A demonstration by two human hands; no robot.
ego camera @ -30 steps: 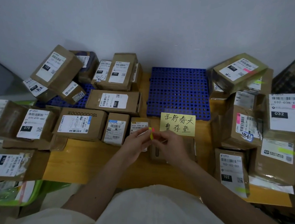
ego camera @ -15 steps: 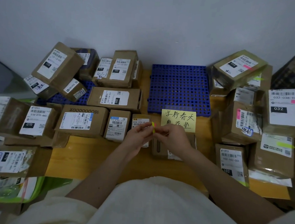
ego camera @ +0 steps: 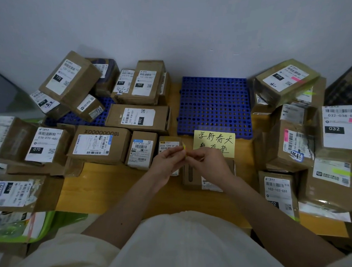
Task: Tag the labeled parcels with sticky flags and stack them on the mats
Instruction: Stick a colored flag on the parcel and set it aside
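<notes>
Hands meet over the tabletop (ego camera: 116, 191) centre: left hand (ego camera: 166, 163) and right hand (ego camera: 207, 162), fingertips together, both pinching one yellow flag (ego camera: 184, 147) between them. Against the frames a second ago, the flag sits slightly higher and more upright, which suggests peeling is nearly done and sticking comes next. Flag's long axis runs roughly vertical, free end up. Just beyond: small parcel (ego camera: 169, 144), untagged; yellow note (ego camera: 214, 143); blue mat (ego camera: 214, 106), bare. Parcels at right already carry flags.

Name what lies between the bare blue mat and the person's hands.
In the head view, a yellow handwritten note lies between the blue mat and the hands.
</notes>
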